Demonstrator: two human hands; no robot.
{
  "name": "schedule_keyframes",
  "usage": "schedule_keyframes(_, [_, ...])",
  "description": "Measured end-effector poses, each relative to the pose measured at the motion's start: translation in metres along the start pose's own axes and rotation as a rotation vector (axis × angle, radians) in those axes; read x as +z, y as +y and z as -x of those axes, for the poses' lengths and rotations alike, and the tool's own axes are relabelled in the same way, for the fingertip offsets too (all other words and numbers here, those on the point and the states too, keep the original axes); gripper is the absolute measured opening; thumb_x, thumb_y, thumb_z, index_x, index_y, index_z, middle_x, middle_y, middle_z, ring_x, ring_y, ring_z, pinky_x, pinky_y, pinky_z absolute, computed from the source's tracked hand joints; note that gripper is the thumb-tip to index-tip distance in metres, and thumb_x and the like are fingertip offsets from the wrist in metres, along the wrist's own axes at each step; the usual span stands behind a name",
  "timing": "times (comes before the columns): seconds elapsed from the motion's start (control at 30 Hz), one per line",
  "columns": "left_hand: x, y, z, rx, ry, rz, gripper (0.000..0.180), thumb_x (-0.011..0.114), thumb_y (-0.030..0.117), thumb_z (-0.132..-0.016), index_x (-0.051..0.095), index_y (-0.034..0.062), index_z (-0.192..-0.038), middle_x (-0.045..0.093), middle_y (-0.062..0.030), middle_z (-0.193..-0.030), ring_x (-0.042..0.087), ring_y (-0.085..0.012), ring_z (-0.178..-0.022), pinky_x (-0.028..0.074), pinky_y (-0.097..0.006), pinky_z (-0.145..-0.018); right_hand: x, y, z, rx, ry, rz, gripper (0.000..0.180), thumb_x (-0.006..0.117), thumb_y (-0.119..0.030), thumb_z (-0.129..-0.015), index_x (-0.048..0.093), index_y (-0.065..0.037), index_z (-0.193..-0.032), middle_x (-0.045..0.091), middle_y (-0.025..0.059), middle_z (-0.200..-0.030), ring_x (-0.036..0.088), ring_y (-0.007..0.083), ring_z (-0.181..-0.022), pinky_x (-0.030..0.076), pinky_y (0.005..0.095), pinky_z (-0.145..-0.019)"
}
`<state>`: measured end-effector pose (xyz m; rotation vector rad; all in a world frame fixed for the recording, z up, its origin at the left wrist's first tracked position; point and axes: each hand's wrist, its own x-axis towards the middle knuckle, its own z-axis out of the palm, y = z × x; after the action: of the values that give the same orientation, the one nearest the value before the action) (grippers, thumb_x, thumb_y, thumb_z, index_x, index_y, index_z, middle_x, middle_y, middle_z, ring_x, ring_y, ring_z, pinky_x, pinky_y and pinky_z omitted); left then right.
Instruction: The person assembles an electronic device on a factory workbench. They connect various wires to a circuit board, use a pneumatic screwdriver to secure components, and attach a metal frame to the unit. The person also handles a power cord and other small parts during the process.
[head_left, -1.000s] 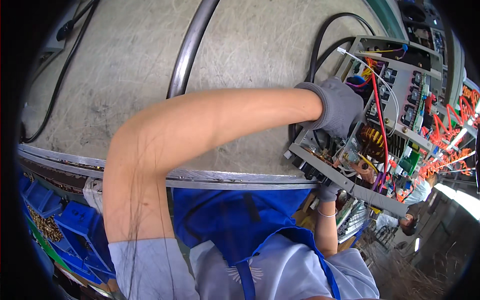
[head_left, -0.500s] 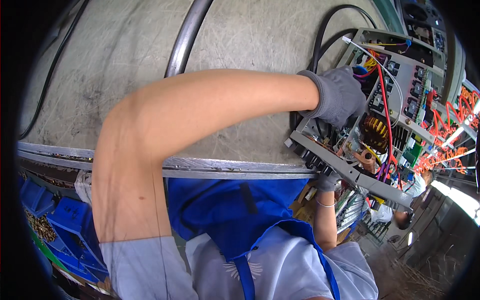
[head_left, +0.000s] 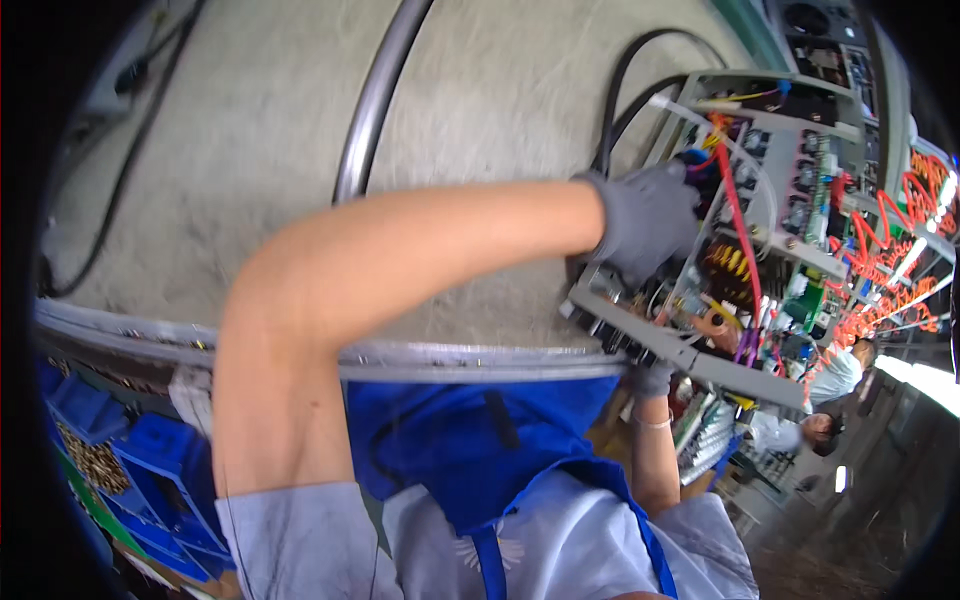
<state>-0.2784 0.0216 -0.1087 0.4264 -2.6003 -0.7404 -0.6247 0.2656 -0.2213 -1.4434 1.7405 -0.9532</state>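
Observation:
An open metal chassis of an electrical unit (head_left: 690, 352), full of circuit boards, a copper-wound coil (head_left: 728, 268) and coloured wires, sits tilted at the right end of the bench. Reaching across from the left, my left hand (head_left: 650, 218) in a grey knit glove is curled at the chassis's near left side. Its fingertips dip in among the parts, out of sight, so what they grip is hidden. Below the front panel, my right hand (head_left: 652, 380), also gloved, is up against the panel's knobs. The panel covers most of its fingers. A red wire (head_left: 735, 205) arches over the boards.
The scratched grey bench top (head_left: 480, 110) carries a curved metal tube (head_left: 375, 95) and black cables (head_left: 612, 110). Blue bins (head_left: 165, 445), one with small metal parts, stand below the bench at left. Coiled red hoses (head_left: 905, 215) and other people (head_left: 840, 370) are at far right.
The whole view has shifted a little, with some blur. Both hands keep much the same places at the chassis; nothing has visibly been let go or taken up.

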Motion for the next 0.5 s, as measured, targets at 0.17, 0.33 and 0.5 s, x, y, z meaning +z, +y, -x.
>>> schedule_keyframes(0.17, [0.018, -0.003, -0.003, 0.063, 0.425, 0.0, 0.035, 0.073, 0.03, -0.065, 0.073, 0.0097, -0.093, 0.066, -0.0167, -0.104, 0.058, -0.0353, -0.105, 0.04, -0.048, -0.099, 0.038, -0.034, -0.028, -0.123, 0.088, 0.232, 0.038, 0.061, -0.025, -0.092, 0.059, -0.006, -0.125, 0.065, 0.0122, -0.107, 0.062, 0.0263, -0.097, 0.049, 0.0375, -0.088])
schedule_keyframes(0.33, [0.032, -0.018, 0.012, -0.078, 0.307, 0.01, 0.067, 0.076, 0.034, -0.068, 0.057, 0.0034, -0.125, 0.057, -0.0233, -0.128, 0.054, -0.038, -0.12, 0.037, -0.05, -0.106, 0.055, -0.092, -0.045, -0.213, 0.228, 0.364, 0.041, 0.064, -0.025, -0.087, 0.06, -0.009, -0.124, 0.067, 0.0146, -0.1, 0.064, 0.031, -0.092, 0.051, 0.0398, -0.082])
schedule_keyframes(0.5, [0.049, 0.004, -0.009, -0.197, 0.268, 0.022, 0.066, 0.075, 0.035, -0.069, 0.058, 0.0038, -0.124, 0.057, -0.0227, -0.127, 0.054, -0.0375, -0.118, 0.038, -0.05, -0.105, 0.05, -0.122, -0.049, -0.129, 0.391, 0.377, 0.048, 0.067, -0.029, -0.086, 0.058, -0.01, -0.129, 0.068, 0.0167, -0.098, 0.066, 0.0336, -0.09, 0.052, 0.04, -0.078])
